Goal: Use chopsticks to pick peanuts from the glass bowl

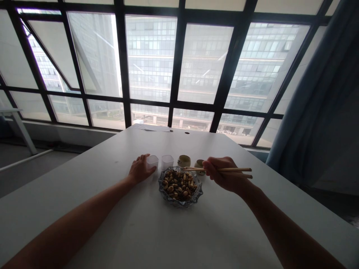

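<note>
Bowl (180, 204) of nuts (181, 183) sits between the hands and slightly nearer the person, roughly midway between the bench's (131, 231) left and right edges. The right hand (224, 181), closed around chopsticks (237, 169), reaches it: their long axis runs nearly parallel to the far edge, tips toward the left edge, at the bowl's far rim; touching or above, I cannot tell. The left hand (140, 169), half open, curls round one clear cup (153, 160), near the bowl. Another clear cup (167, 160) and two pots (184, 161) stand beyond the bowl, toward the far edge.
</note>
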Tool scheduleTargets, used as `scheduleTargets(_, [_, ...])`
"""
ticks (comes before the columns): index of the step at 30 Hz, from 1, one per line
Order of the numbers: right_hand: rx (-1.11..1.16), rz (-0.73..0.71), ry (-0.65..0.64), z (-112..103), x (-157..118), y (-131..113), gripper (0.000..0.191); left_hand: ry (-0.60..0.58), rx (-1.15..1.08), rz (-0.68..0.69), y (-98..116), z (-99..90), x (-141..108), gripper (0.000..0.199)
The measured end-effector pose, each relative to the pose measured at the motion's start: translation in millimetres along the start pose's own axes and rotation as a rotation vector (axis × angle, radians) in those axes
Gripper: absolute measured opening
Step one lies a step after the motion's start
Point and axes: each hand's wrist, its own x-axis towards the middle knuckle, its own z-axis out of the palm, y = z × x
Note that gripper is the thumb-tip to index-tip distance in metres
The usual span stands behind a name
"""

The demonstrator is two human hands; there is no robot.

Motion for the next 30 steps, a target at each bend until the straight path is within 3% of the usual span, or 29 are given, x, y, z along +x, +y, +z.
scheduleTargets(4, [-0.038, -0.055, -0.085, -7, 5, 0, 0.037, 0.095, -0.026, 0.051, 3, -12.7, 7, 0.054])
scheduleTargets(8, [-0.049, -0.109, -0.032, -16, 8, 7, 0.050, 0.123, -0.030, 0.151, 27, -29.7, 24, 0.050])
scheduleTargets(12, [0.041, 0.041, 0.254, -29, 15, 21, 0.058, -0.054, -0.037, 0.264, 71, -32.4, 47, 0.053])
scheduleTargets(15, [0.143, 0.214, 0.367, -41, 20, 32, 0.056, -0.244, 0.042, 0.310, 105, -21.1, 62, 0.060])
scheduleTargets(20, [0.258, 0.309, 0.348, -51, 24, 39, 0.051, -0.460, 0.150, 0.324, 139, 4.8, 82, 0.073])
scheduleTargets(26, [0.236, 0.265, 0.260, -52, 20, 35, 0.052, -0.593, 0.146, 0.241, 149, 21.0, 98, 0.078])
scheduleTargets(30, [0.224, 0.247, 0.249, -53, 19, 36, 0.052, -0.599, 0.134, 0.205, 151, 24.5, 99, 0.072])
